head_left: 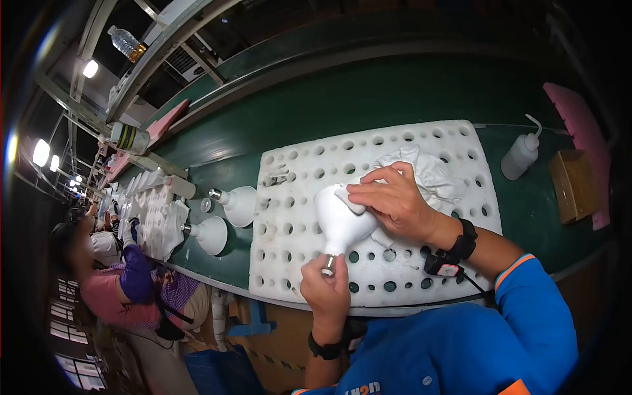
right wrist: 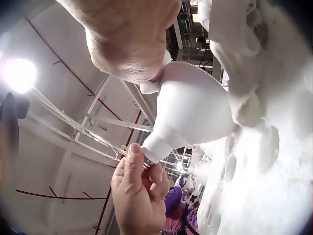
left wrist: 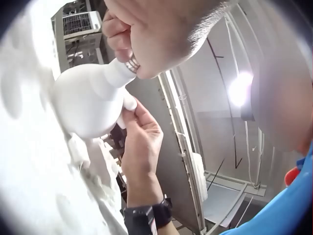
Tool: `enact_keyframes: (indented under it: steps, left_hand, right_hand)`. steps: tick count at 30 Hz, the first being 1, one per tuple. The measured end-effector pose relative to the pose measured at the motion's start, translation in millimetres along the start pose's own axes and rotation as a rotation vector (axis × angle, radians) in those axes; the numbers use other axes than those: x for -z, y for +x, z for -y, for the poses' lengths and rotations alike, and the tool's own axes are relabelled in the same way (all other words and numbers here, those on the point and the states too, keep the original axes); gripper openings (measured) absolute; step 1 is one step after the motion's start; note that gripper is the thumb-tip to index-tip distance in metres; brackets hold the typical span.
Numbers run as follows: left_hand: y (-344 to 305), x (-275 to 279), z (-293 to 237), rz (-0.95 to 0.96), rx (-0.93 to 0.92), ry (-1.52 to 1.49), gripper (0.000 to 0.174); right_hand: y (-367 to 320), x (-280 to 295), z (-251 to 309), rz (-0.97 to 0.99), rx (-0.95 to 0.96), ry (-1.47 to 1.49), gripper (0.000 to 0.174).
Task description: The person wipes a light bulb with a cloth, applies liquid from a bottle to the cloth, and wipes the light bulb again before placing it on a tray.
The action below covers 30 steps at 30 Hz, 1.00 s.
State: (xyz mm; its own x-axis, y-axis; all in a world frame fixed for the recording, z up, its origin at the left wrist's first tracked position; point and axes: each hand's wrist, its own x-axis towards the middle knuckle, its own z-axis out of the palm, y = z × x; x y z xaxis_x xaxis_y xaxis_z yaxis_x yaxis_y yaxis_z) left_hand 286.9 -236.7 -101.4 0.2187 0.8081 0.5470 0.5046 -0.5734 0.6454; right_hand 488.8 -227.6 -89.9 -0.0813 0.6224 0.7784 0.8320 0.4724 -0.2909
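Note:
A white reflector light bulb is held over a white foam board full of round holes. My left hand pinches the bulb by its metal screw base, seen close in the right wrist view beside the bulb. Against the bulb's wide end, my right hand presses a small folded white cloth, gripped between thumb and fingers. In the left wrist view the right hand is at the bulb's side, the cloth showing at its fingertips. A crumpled white cloth lies on the board behind the right hand.
Two more bulbs lie on the green table left of the board. At the right stand a squeeze bottle, a cardboard box and a pink foam sheet. Another person works farther along on the left.

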Motion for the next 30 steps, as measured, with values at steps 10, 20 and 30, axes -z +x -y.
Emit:
enact_keyframes:
  steps: [10,20,30]
  left_hand:
    - [-0.3,3.7,8.2,0.094,-0.397,0.168,0.037]
    - [-14.5,0.6,24.9,0.001,0.068,-0.21,0.032]
    - [-15.2,4.4,22.2,-0.076,0.139,-0.162,0.023]
  right_hand:
    - [3.0,-0.4,-8.0,0.012,0.078,-0.067,0.021]
    - [5.1,4.3,-15.5,0.016,-0.026,0.04,0.023]
    - [-3.6,-6.9,-8.4,0.023,-0.141,0.241,0.031]
